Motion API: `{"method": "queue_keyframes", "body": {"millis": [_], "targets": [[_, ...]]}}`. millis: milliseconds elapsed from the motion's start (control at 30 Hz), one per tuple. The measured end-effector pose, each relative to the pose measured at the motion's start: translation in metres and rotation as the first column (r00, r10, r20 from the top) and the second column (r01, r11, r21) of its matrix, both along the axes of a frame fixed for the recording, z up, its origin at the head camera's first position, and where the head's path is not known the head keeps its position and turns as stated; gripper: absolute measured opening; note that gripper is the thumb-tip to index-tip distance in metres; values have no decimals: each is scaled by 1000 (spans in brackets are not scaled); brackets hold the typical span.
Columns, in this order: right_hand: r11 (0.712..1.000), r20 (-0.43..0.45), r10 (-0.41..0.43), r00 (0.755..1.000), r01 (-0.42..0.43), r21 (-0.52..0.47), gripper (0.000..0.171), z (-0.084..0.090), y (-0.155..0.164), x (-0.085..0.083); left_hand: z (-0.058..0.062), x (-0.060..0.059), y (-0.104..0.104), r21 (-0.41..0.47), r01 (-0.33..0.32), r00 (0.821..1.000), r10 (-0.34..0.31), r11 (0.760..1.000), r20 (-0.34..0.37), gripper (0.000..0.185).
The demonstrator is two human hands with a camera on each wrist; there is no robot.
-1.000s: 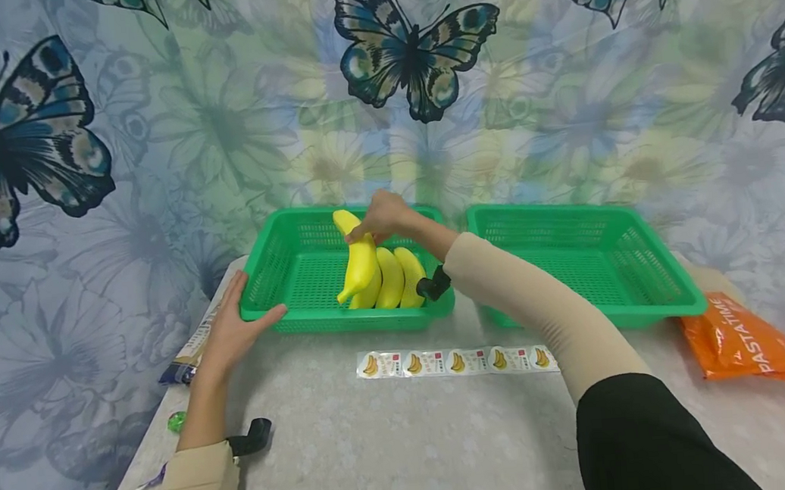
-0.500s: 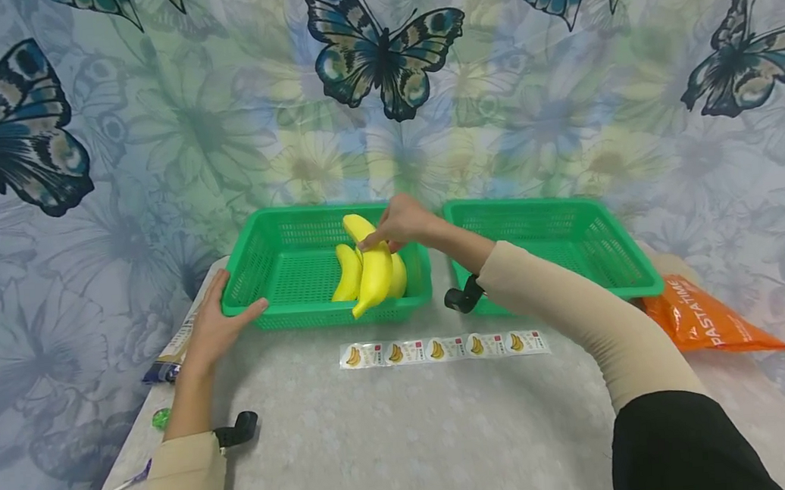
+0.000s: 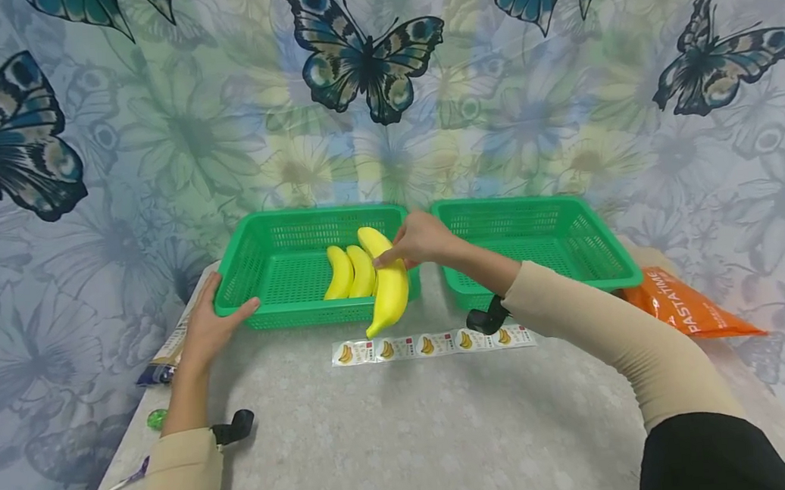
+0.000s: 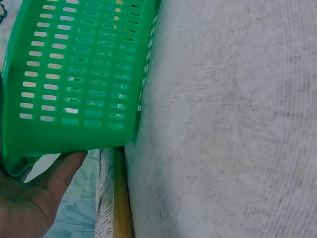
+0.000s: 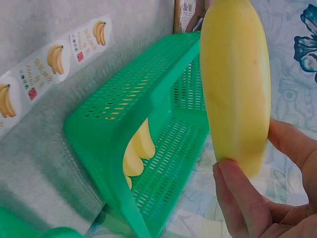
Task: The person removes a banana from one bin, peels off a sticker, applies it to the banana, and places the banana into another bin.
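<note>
My right hand point(image 3: 426, 239) pinches a yellow banana point(image 3: 391, 294) between thumb and fingers. It hangs tilted over the front right part of the left green basket point(image 3: 288, 317), its lower end past the front rim. In the right wrist view my fingertips hold that banana point(image 5: 235, 89) near one end. Inside this basket lie more bananas point(image 3: 349, 272); the held one partly hides that spot in the head view. At the basket's left front corner, my left hand point(image 3: 212, 326) touches the wall with thumb spread from straight fingers. The left wrist view shows the thumb point(image 4: 69, 168) at the corner.
A second green basket point(image 3: 528, 228) stands on the right, beside an orange bag point(image 3: 690, 304). A strip of banana stickers point(image 3: 427, 345) lies in front. Along the table's left edge are a packet point(image 3: 168, 355), a green ball point(image 3: 156, 419) and a purple-handled tool point(image 3: 125, 478).
My right hand has carried the banana rightward and forward over the front rim, uncovering bananas in the basket. The left hand keeps its place at the corner. The head view has shifted slightly.
</note>
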State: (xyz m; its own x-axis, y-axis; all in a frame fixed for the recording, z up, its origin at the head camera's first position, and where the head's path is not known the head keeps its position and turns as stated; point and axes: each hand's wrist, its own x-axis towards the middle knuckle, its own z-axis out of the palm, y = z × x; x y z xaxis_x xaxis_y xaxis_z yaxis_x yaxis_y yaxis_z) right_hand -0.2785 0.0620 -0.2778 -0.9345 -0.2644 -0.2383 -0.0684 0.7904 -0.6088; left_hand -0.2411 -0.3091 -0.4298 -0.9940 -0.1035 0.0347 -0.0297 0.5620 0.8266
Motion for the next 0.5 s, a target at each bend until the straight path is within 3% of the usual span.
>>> {"method": "queue_keyframes", "body": {"millis": [333,500], "targets": [[997,-21,-39,999,38,-66,33,-19,43,41,-3,2,8,-18,-65,997,65,998,-30,100],[991,-6,-66,998,65,-113,42,-38,56,62,-3,4,10,-13,-93,995,92,996,-44,98]]}}
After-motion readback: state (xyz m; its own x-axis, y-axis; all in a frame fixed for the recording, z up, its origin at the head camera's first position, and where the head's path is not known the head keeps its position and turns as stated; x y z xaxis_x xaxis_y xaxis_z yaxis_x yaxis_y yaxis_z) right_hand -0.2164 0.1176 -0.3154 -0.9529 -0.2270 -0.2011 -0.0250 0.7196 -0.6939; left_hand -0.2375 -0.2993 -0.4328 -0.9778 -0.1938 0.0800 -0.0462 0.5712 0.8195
